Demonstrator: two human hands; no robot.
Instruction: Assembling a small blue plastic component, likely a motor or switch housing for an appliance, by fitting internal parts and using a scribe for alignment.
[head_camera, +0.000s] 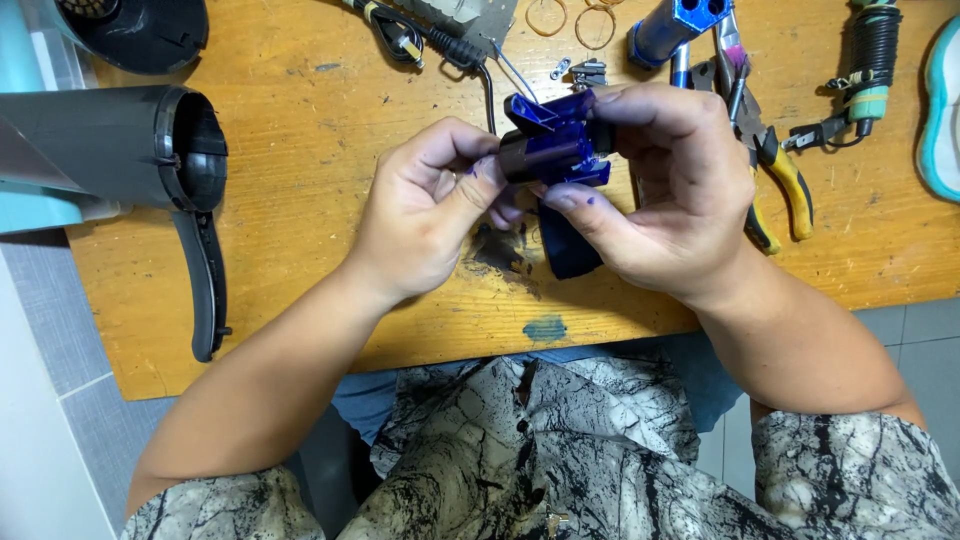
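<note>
Person, head view: short-sleeved shirt (560, 450), pale grey-cream ground with irregular black cracked-marble veining, pattern continuous across chest and both sleeves. Sleeve hems end above the elbows; forearms bare. Left hand (425, 215) and right hand (665, 190) bare, no gloves, no watch or bracelet at either wrist (ring: cannot tell). Dark blue-violet stain on a right fingertip and thumbnail. Blue trousers (700, 375), denim-like, visible in a strip between shirt and worktop (300, 250) edge

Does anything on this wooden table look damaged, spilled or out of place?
Yes. The wooden table has a dark scorched-looking patch under the hands and a blue stain near its front edge. Both hands hold a blue plastic part.
</note>
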